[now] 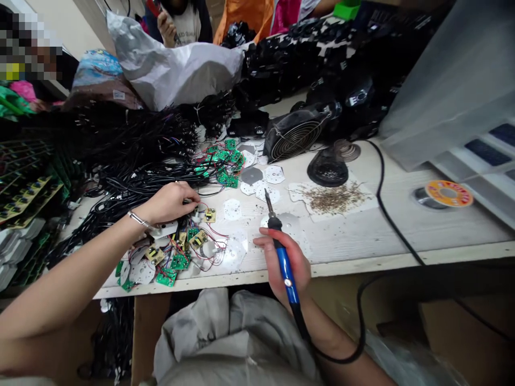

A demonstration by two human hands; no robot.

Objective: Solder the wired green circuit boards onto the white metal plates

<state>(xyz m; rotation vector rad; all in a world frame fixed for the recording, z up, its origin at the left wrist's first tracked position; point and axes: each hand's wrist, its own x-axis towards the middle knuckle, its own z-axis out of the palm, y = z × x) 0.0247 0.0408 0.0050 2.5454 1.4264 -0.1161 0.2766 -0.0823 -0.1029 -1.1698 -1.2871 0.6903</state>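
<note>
My right hand (285,262) is wrapped round a blue soldering iron (286,271), its tip pointing up and away above the white table. At the left, my left hand (175,202) has its fingers curled down at the upper edge of a pile of circuit boards; what they hold, if anything, is hidden. Green boards (179,261), a small yellow board (210,215) and thin red wires lie in that pile. White octagonal discs (232,209) rest between the hands, and black cables (137,185) lie behind my left hand.
A fan (295,134) stands at the back, near an iron stand (328,167) and brown debris (333,199). Right of them are a solder spool (448,193) and the iron's black cord (392,225). Stacked boards (24,193) fill the left. A person (183,24) is across the table.
</note>
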